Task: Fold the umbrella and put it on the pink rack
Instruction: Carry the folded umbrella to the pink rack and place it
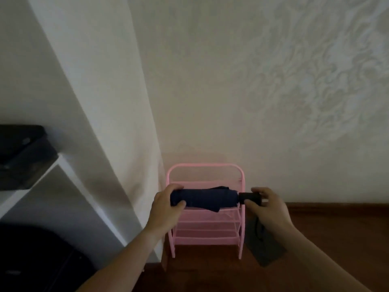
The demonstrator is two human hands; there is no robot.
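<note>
Far left I see a dark box (21, 157) on a white shelf (63, 167), with a pale curtain (101, 123) hanging beside it. My left hand (166, 205) has its grip wrapped around the canopy end of the folded navy umbrella (206, 199), held level in front of the top of the pink rack (205, 165), which stands against the wall. My right hand (266, 205) pinches the black handle (250, 198) between thumb and fingers. A dark flat sleeve (265, 247) lies on the wooden floor (336, 224) just right of the rack.
</note>
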